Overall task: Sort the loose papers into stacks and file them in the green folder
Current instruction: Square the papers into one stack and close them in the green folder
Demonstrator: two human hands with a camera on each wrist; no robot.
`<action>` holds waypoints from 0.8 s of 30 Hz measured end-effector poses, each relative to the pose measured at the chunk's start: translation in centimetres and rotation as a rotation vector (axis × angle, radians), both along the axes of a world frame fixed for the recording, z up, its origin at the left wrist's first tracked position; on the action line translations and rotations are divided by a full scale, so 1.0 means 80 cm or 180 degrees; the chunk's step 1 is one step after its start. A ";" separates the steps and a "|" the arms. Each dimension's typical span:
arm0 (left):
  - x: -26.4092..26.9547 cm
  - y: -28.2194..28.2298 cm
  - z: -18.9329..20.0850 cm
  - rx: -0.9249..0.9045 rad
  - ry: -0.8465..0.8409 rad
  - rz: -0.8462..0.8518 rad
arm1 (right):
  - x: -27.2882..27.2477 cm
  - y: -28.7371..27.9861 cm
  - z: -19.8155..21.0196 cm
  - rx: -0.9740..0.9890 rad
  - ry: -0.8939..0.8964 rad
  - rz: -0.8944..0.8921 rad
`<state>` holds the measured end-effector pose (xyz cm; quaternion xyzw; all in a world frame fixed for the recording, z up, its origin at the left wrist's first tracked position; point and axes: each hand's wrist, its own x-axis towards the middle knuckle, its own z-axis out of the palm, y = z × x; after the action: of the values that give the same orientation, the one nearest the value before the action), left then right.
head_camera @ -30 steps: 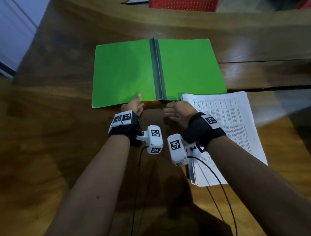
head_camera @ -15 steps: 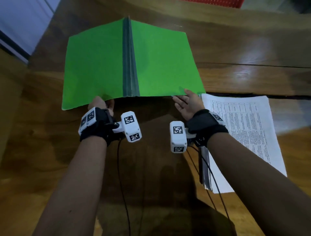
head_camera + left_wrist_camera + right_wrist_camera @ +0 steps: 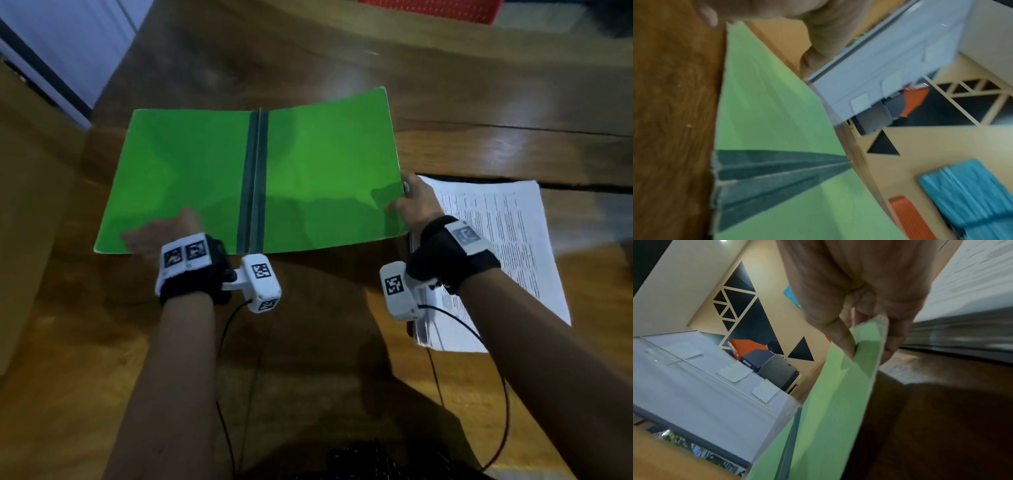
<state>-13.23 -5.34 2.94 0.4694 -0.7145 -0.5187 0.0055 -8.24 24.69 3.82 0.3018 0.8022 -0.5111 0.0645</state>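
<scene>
Both hands are at the near edge of the opened bright green card folder [image 3: 212, 178] with its dark green cloth spine. Left hand [image 3: 161, 234] sits at the folder's near-left corner; in the left wrist view a fingertip lies at that corner, but whether the fingers are curled round the cover or only rest against it cannot be told. Right hand [image 3: 414, 205] pinches the right cover near its near-right corner, thumb on the upper face and fingers underneath, as the right wrist view shows plainly, and that cover is lifted and bowed off the wood. Beneath everything is the broad, glossy brown wooden desk [image 3: 342, 342], with a dark seam running across it on the far right. The folder lies spread across the middle of the desk, spine pointing from near to far. Just right of it, partly under the right wrist, rests the thick stack of white printed papers [image 3: 507, 240], flat on the desk. A red perforated plastic object [image 3: 431, 8] shows at the far edge.
</scene>
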 end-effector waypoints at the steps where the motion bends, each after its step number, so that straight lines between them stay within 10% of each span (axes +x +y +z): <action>1: -0.003 0.008 0.007 -0.0214 -0.0032 -0.0147 | 0.011 0.000 -0.003 0.0054 -0.0039 0.0144; 10: 0.040 0.075 -0.031 -0.1209 -0.0424 -0.2487 | 0.117 -0.041 -0.018 -0.0046 -0.0597 0.0507; 24: 0.103 0.089 -0.039 -0.1295 -0.0779 -0.2614 | 0.168 -0.084 -0.035 0.1358 -0.1156 0.0955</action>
<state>-5.01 1.77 -0.19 0.1951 -0.9235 -0.2683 -0.1924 5.22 17.95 1.00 0.2731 0.9022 -0.2539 0.2167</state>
